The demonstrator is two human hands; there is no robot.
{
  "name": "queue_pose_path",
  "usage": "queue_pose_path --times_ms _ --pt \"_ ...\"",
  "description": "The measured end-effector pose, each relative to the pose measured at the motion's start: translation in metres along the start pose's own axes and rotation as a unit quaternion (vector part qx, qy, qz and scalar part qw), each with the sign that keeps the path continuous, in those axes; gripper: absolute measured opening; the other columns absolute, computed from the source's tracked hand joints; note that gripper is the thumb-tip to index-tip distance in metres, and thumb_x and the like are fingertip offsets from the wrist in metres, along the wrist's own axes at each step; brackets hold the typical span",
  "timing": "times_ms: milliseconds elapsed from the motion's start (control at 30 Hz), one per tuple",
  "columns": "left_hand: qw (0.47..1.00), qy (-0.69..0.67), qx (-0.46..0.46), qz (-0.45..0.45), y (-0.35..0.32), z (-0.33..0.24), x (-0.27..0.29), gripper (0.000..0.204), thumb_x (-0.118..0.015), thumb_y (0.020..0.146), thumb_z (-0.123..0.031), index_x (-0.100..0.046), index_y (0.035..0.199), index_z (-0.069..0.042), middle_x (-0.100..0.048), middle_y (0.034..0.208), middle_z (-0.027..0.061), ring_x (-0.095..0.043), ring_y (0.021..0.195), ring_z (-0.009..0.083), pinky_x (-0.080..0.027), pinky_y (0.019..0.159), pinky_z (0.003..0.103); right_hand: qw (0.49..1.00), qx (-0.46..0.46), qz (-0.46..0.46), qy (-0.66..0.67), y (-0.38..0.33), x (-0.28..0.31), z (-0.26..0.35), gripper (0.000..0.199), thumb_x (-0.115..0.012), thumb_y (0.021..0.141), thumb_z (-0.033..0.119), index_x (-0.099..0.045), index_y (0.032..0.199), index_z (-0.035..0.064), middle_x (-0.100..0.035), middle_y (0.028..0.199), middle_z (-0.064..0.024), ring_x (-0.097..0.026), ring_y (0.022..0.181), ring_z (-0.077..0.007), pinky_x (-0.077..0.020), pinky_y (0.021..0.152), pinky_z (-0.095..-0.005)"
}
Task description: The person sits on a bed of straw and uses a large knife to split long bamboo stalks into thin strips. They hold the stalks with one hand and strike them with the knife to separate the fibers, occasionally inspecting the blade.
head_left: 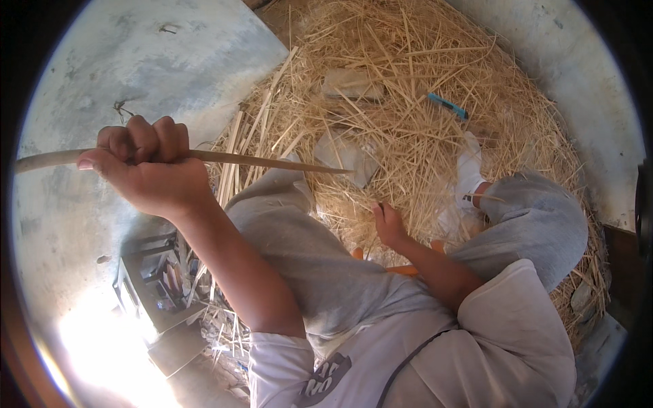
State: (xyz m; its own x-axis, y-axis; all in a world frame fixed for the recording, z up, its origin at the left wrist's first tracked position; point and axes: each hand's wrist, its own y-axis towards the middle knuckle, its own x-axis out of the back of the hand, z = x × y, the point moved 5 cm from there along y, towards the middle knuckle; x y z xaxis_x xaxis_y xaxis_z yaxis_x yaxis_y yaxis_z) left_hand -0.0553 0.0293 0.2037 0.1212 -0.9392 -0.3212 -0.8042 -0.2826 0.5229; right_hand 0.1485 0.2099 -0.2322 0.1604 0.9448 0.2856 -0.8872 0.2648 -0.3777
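the left hand (153, 171) is curled into a fist around a tapered wooden stick (255, 160), held up on the left over a pale, stained surface (183, 64). the stick runs roughly crosswise, its thicker end out past the thumb at the left, its thin tip reaching right toward the middle. the right hand (390, 228) is between the legs with its fingers drawn in; whether it grips anything i cannot tell. beyond it spreads a heap of straw-coloured strips (422, 143), with a flat grey slab (343, 158) among them and, farther to the right, a teal utility knife (447, 106) lying on top.
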Motion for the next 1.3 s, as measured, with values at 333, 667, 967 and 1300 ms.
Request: queue_pose_path --times_ms 333,667,967,1300 --pt "0.998 0.028 -0.011 -0.05 0.003 -0.002 0.013 0.054 -0.036 0.105 -0.058 -0.025 0.068 -0.02 -0.02 0.052 -0.0071 -0.014 0.044 0.0062 -0.01 0.04 0.025 0.996 -0.074 0.048 -0.01 0.003 -0.001 0.006 0.049 -0.047 0.104 0.04 -0.062 0.089 -0.0041 -0.063 0.071 -0.0211 -0.063 0.067 -0.0352 -0.0466 0.067 -0.047" --pt "0.996 0.01 -0.008 -0.085 -0.002 -0.011 0.051 0.056 -0.029 0.106 -0.058 -0.023 0.065 -0.021 -0.019 0.052 -0.0071 -0.009 0.045 0.0071 -0.01 0.04 0.024 0.998 -0.032 0.004 0.049 0.004 0.008 0.031 0.049 -0.047 0.104 0.041 -0.06 0.086 -0.0033 -0.057 0.067 -0.0163 -0.053 0.062 -0.0283 -0.0441 0.064 -0.0444" --pt "0.997 -0.07 0.035 -0.024 -0.005 -0.013 0.105 0.057 -0.04 0.1 -0.064 -0.033 0.069 -0.017 -0.018 0.054 -0.0054 -0.011 0.047 0.0085 -0.012 0.043 0.025 0.995 -0.068 0.069 -0.007 0.012 0.004 0.019 0.046 -0.047 0.104 0.041 -0.059 0.087 -0.0002 -0.054 0.065 -0.0117 -0.051 0.061 -0.0215 -0.0438 0.063 -0.0403" --pt "0.997 -0.054 0.011 -0.054 -0.01 -0.017 0.121 0.058 -0.029 0.105 -0.061 -0.021 0.064 -0.02 -0.015 0.051 -0.0061 -0.008 0.045 0.0071 -0.008 0.041 0.025 0.989 -0.06 0.112 -0.074 0.021 -0.006 0.004 0.045 -0.047 0.105 0.039 -0.056 0.086 -0.0013 -0.055 0.064 -0.0104 -0.053 0.059 -0.0197 -0.0443 0.061 -0.0394"
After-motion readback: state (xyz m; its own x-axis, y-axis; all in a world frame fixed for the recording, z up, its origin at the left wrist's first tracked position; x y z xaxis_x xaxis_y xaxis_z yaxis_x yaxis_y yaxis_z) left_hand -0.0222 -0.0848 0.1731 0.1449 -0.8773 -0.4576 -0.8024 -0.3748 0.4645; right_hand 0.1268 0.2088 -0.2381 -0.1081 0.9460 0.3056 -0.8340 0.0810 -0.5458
